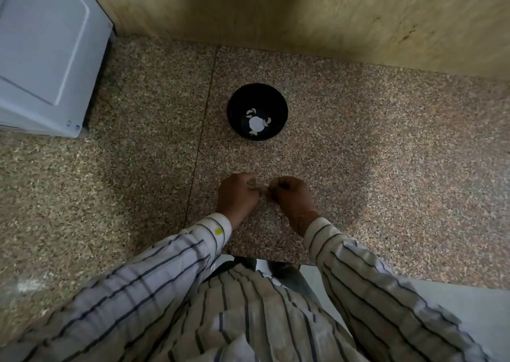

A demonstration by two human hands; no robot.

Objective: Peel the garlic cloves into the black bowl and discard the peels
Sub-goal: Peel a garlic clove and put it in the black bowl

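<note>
With several pale peeled cloves [253, 112] already in the round black bowl [281, 108] at twelve o'clock on the speckled granite worktop [386, 168], the left hand [237, 196] and right hand [292, 196] pinch their fingers [252, 185] closed on one small garlic clove [264, 189] between them, apparently mid-peel, so more seems left.

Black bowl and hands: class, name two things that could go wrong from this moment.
1. The black bowl sits beyond both hands, so a peeled clove tossed that way may miss and land on the speckled counter.
2. The left hand and right hand pinch something small between them; peel could drop unnoticed on the speckles.
</note>
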